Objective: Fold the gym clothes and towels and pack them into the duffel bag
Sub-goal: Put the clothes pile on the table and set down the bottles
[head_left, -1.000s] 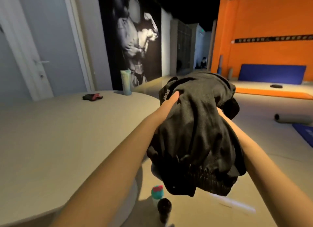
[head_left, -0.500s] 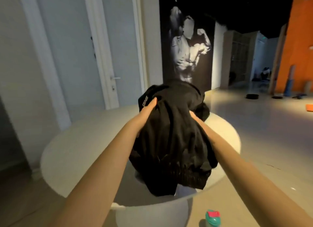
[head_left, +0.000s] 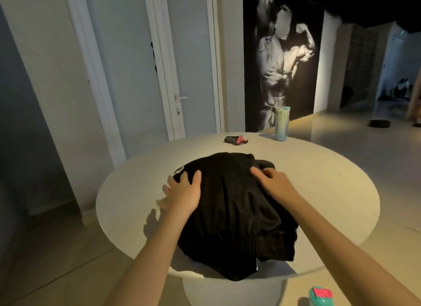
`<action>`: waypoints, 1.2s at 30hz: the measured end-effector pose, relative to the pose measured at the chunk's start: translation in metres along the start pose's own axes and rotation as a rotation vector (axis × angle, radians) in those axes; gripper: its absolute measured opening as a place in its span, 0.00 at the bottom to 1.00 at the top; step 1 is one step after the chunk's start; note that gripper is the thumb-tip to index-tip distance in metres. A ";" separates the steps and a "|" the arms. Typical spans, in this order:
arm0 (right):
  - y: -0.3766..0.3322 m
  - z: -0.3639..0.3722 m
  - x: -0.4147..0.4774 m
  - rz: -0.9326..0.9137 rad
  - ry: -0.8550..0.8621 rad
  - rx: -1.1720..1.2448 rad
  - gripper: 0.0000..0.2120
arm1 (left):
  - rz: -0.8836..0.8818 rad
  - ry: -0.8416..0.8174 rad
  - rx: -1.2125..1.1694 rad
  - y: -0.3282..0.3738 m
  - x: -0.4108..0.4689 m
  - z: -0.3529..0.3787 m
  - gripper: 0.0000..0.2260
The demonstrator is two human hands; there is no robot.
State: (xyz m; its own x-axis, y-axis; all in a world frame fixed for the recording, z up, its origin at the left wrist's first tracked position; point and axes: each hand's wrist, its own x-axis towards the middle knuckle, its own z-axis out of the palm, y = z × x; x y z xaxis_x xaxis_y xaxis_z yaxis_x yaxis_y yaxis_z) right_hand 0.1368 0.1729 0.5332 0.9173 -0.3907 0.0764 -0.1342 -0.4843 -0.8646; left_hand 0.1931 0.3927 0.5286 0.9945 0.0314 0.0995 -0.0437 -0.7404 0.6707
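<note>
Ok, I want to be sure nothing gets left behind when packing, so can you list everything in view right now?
black clothes: one bunched pile, black, near side of the table, hanging over its near edge
table: one, white, round, centre of view
small item: one, grey and pink, far side of the table; too small to identify
tumbler: one, pale green, upright at the table's far edge
bottle: one, teal with pink lid, on the floor, lower right
door: one, white, behind the table
poster: one, black and white, wall behind the tumbler
dark object: one, black, floor at far right; unclear
left hand: flat on the pile's left side, fingers spread
right hand: on the pile's far right, fingers bent; grip unclear
</note>
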 end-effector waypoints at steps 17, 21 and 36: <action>-0.004 0.092 0.006 -0.115 -0.313 0.243 0.31 | 0.284 -0.046 0.008 -0.067 0.025 0.008 0.34; -0.009 0.129 0.039 -0.102 -0.422 0.277 0.42 | 0.213 -0.038 -0.076 -0.098 0.071 -0.007 0.34; -0.029 0.238 0.139 -0.320 -0.368 0.273 0.38 | 0.109 0.148 0.093 -0.158 0.184 -0.009 0.32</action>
State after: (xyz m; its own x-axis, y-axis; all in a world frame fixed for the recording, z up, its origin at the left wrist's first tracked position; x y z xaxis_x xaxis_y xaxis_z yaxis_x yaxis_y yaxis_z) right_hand 0.3577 0.3184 0.4509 0.9734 0.0651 0.2197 0.2291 -0.2939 -0.9280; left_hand 0.3822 0.5217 0.4474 0.9592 0.0407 0.2798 -0.1349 -0.8037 0.5795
